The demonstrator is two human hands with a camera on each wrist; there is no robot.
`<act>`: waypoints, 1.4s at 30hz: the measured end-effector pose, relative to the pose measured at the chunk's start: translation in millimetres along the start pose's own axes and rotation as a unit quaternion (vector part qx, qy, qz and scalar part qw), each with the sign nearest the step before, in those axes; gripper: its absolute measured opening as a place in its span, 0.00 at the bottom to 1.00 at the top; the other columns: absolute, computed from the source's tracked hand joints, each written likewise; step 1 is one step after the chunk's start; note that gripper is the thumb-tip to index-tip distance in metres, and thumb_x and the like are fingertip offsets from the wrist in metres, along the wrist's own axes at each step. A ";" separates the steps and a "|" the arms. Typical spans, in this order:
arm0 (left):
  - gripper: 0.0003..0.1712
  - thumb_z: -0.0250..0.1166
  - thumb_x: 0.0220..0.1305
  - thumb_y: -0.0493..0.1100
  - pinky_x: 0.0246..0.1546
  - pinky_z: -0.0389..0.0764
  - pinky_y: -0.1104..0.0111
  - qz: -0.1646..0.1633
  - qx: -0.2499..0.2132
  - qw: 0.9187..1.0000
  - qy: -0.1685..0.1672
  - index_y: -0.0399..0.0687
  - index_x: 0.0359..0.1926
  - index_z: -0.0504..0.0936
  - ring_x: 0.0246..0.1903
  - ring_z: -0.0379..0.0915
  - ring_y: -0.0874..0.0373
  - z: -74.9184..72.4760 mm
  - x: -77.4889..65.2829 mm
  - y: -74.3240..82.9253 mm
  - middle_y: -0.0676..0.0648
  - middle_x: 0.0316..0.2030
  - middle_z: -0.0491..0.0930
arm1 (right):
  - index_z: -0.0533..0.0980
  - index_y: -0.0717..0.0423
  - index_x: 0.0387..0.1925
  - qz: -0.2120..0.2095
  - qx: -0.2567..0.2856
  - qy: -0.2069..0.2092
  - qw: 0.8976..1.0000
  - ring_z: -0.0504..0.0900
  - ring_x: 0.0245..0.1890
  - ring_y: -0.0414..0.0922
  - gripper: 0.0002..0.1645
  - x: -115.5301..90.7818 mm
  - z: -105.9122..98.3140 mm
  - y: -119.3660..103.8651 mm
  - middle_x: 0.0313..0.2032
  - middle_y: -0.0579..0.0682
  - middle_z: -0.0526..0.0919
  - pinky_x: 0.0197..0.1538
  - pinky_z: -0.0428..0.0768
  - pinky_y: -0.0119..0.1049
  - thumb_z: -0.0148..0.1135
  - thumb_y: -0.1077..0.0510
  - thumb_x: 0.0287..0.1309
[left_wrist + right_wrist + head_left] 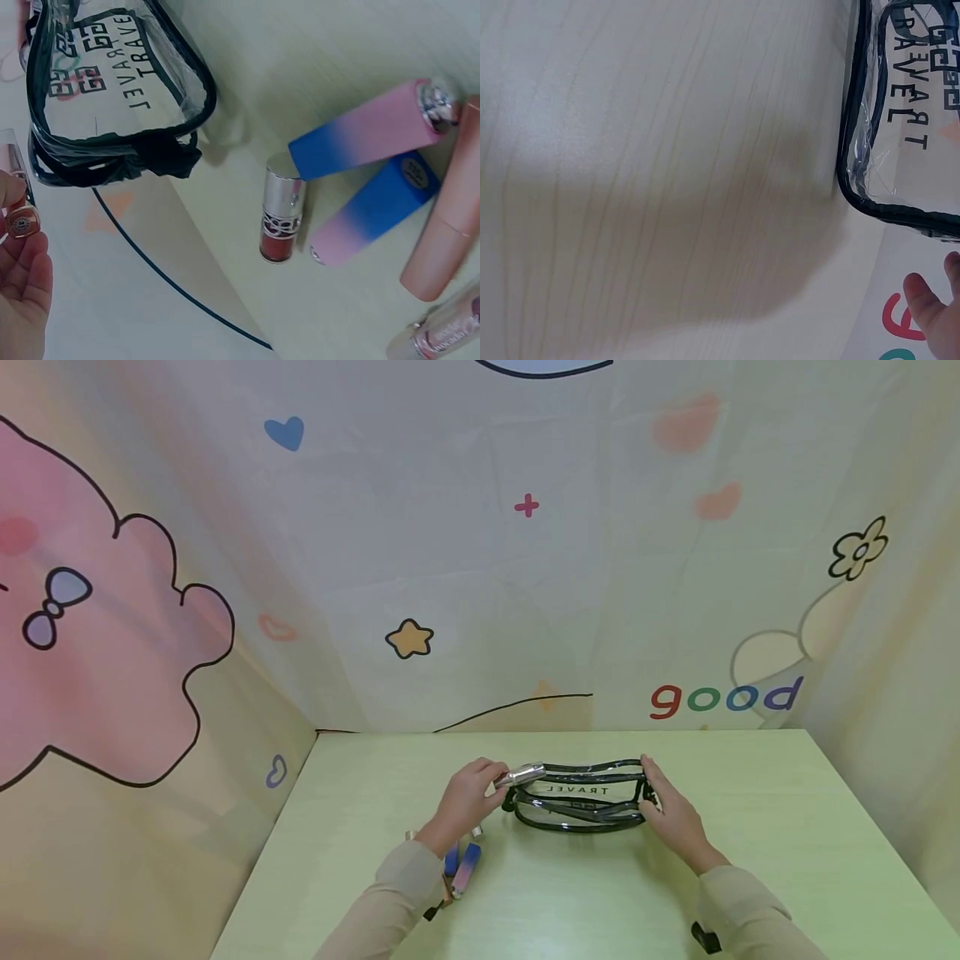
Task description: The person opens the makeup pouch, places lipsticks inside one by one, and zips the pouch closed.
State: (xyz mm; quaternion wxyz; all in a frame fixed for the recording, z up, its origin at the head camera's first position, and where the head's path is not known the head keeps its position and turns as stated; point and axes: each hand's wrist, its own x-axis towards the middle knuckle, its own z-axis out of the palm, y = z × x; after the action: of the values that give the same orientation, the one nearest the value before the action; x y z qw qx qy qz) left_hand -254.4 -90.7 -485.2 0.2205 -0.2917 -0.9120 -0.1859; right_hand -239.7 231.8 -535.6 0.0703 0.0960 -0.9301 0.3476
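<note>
Clear pouch (581, 803), shiny tube (525, 774) alongside

Both sleeves (397, 892) pale beige, creased; left hand (467, 800), right hand (678, 822) bare.

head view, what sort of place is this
Probably a makeshift tabletop filming or demo corner indoors: a pale table stands before a cartoon-printed cloth backdrop, with lipstick-like tubes lying on it near a clear pouch.

Pouch (901, 124) partly outside right-wrist view
</note>
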 end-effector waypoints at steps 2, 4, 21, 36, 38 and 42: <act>0.10 0.64 0.51 0.41 0.30 0.74 0.75 0.010 0.000 1.000 0.000 0.50 0.37 0.78 0.30 0.72 0.65 0.8 2.8 2.7 0.55 0.32 0.76 | 0.43 0.52 0.68 -0.001 -0.001 0.001 1.000 0.52 0.65 0.59 0.39 0.1 0.0 0.1 0.67 0.57 0.48 0.59 0.57 0.59 0.45 0.61 0.56; 0.11 0.64 0.51 0.41 0.31 0.74 0.75 0.019 0.002 1.000 -0.001 0.49 0.38 0.78 0.31 0.72 0.65 1.7 5.4 5.3 0.54 0.32 0.77 | 0.43 0.52 0.68 -0.001 0.001 0.001 1.000 0.52 0.65 0.59 0.39 0.1 -0.2 0.0 0.67 0.57 0.48 0.59 0.57 0.58 0.45 0.61 0.56; 0.12 0.62 0.54 0.42 0.34 0.75 0.76 0.043 -0.002 0.997 -0.065 0.50 0.41 0.78 0.32 0.73 0.64 8.6 18.0 22.2 0.53 0.35 0.77 | 0.42 0.50 0.68 0.000 0.001 -0.005 1.000 0.52 0.64 0.60 0.40 1.4 -1.4 0.4 0.67 0.57 0.47 0.58 0.57 0.59 0.44 0.60 0.56; 0.11 0.58 0.57 0.43 0.32 0.73 0.77 0.046 0.037 0.992 -0.108 0.53 0.42 0.78 0.30 0.70 0.65 17.3 27.3 27.5 0.55 0.34 0.76 | 0.42 0.50 0.68 0.001 0.004 -0.005 1.000 0.52 0.64 0.60 0.40 1.2 -1.6 0.5 0.67 0.58 0.48 0.58 0.58 0.59 0.45 0.61 0.56; 0.11 0.58 0.57 0.44 0.32 0.73 0.77 0.046 0.046 0.991 -0.118 0.53 0.42 0.78 0.30 0.70 0.66 18.9 28.9 28.7 0.55 0.34 0.76 | 0.42 0.50 0.68 0.001 0.004 -0.005 1.000 0.52 0.65 0.59 0.40 1.3 -1.3 0.6 0.67 0.57 0.48 0.58 0.57 0.59 0.44 0.61 0.56; 0.12 0.59 0.57 0.45 0.33 0.73 0.77 0.043 0.061 0.989 -0.131 0.55 0.43 0.78 0.30 0.70 0.66 21.1 31.4 31.5 0.56 0.34 0.76 | 0.42 0.50 0.68 0.001 0.005 -0.006 1.000 0.52 0.65 0.59 0.40 1.4 -1.4 0.6 0.67 0.57 0.48 0.58 0.57 0.59 0.44 0.60 0.56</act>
State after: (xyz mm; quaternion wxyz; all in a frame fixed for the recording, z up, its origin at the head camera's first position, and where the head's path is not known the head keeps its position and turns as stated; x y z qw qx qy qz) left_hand -264.3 -42.8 -480.2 0.1241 -0.3385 -0.9293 -0.0802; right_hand -241.1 232.9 -534.7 0.0644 0.0975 -0.9288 0.3516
